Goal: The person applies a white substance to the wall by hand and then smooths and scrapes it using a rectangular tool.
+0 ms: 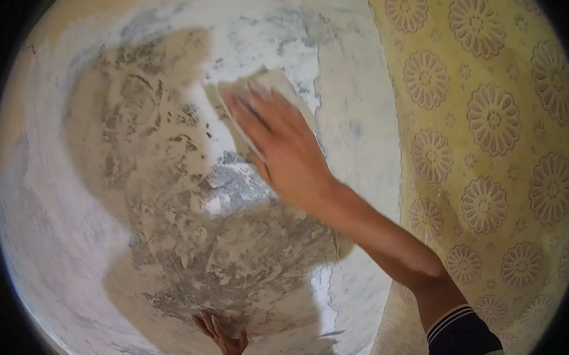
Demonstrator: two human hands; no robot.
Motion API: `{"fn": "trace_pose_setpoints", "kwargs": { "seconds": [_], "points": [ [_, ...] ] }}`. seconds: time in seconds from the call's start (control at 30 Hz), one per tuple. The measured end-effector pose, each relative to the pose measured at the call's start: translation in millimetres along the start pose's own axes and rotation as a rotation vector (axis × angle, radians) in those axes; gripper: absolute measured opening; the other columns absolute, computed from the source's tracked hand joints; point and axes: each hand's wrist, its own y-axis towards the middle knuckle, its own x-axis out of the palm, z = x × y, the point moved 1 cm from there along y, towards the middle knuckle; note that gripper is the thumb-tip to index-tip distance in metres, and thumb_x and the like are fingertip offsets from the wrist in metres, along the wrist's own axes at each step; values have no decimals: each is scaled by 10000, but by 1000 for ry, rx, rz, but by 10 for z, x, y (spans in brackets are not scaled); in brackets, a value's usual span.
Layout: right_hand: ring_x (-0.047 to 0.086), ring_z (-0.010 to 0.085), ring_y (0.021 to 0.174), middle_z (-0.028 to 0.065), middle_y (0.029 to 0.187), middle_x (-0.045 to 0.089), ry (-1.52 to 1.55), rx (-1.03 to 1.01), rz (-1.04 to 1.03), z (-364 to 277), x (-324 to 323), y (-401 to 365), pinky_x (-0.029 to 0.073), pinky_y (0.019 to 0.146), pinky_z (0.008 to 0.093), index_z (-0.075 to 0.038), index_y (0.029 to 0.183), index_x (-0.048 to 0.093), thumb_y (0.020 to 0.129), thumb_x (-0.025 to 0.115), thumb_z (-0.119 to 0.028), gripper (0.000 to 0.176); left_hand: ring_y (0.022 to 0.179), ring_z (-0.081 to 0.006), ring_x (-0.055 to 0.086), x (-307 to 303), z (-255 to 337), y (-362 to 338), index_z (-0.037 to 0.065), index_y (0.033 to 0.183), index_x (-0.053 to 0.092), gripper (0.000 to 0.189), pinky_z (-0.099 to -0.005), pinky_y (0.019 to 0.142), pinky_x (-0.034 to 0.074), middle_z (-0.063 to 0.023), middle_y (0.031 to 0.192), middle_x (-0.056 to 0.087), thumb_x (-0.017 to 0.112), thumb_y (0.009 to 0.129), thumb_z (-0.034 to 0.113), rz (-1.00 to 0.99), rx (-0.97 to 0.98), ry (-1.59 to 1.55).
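Note:
My right hand (pixel 283 139) reaches up and presses a pale, flat sheet of sandpaper (pixel 298 99) against the wall. Its fingers are smeared by motion, and part of the sheet is hidden beneath them. Patchy white and grey filler covers the wall (pixel 253 33) around it. Low in the view, my left hand (pixel 223 335) lies against the grey part of the wall, fingers spread and holding nothing.
Yellow wallpaper (pixel 437 120) with embossed flowers covers the right side, meeting the patched wall along a vertical edge. A large shadow of a head and arms falls across the middle and left. Rough, darker plaster (pixel 237 256) shows there.

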Motion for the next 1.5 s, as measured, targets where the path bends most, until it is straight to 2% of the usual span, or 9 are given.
{"fn": "trace_pose_setpoints", "kwargs": {
  "seconds": [0.03, 0.1, 0.13, 0.2, 0.3, 0.33, 0.47, 0.9, 1.5],
  "points": [
    [380, 400, 1367, 217, 1449, 435, -24, -11, 63, 118, 77, 228, 287, 1145, 507, -66, 1472, 396, 872, 557, -6, 624, 1387, -468, 322, 32, -70, -62, 3, 1471, 339, 754, -642, 1067, 310, -293, 1473, 361, 504, 961, 533, 19, 3, 2],
    [399, 402, 1347, 214, 1440, 436, -146, -29, 108, 359, 200, 649, 282, 1151, 506, -24, 1456, 390, 940, 490, -95, 531, 1455, -520, -23, 137, -241, -259, 104, 1560, 110, 874, -721, 1099, 76, -255, 1592, 94, 518, 930, 550, -159, -58, -193],
    [399, 402, 1347, 214, 1440, 436, -142, -47, 124, 461, 260, 845, 282, 1151, 506, -24, 1456, 390, 940, 490, -95, 531, 1455, -520, -23, 126, -222, -195, 104, 1560, 110, 874, -721, 1099, 76, -255, 1592, 94, 518, 930, 550, -137, -59, -186],
    [311, 407, 1405, 224, 1497, 365, -240, 50, 192, 620, 392, 1076, 220, 1173, 526, -15, 1480, 342, 1015, 427, -265, 535, 1384, -494, 311, -9, -96, -80, 32, 1484, 315, 753, -670, 1051, 301, -295, 1460, 373, 521, 948, 519, -17, -40, -115],
    [178, 382, 1470, 221, 1569, 239, -369, 123, 261, 543, 669, 1276, 129, 1196, 534, -18, 1515, 262, 1037, 330, -438, 640, 1398, -454, 309, -43, 7, 51, 63, 1487, 330, 719, -644, 1081, 291, -234, 1505, 357, 640, 923, 385, 105, 21, -279],
    [83, 355, 1498, 213, 1606, 132, -350, 140, 146, 547, 704, 1235, 66, 1201, 536, -15, 1535, 192, 1030, 282, -503, 708, 1457, -487, 94, 24, -82, -33, 99, 1547, 208, 833, -667, 1127, 120, -233, 1585, 188, 635, 909, 424, 15, 17, -363],
    [95, 374, 1492, 162, 1615, 155, -260, 2, -14, 503, 574, 833, 70, 1198, 550, -79, 1545, 214, 1041, 258, -470, 639, 1451, -488, 131, 4, -64, -81, 96, 1545, 215, 817, -665, 1122, 150, -237, 1577, 213, 632, 916, 409, 19, 4, -364],
    [104, 401, 1488, 107, 1626, 160, -282, -108, 16, 694, 570, 993, 81, 1188, 576, -210, 1546, 268, 1043, 268, -453, 559, 1437, -511, 167, -1, 98, 15, 115, 1555, 167, 853, -656, 1106, 219, -231, 1569, 226, 609, 927, 484, 108, -87, -312],
    [74, 471, 1469, 141, 1626, 129, -357, 130, 183, 598, 819, 1541, 87, 1182, 599, -184, 1546, 263, 1041, 264, -435, 564, 1448, -480, 165, -449, -31, 104, 48, 1525, 225, 866, -641, 1130, 187, -247, 1556, 253, 606, 913, 527, 132, -272, -347]
  ]
}}
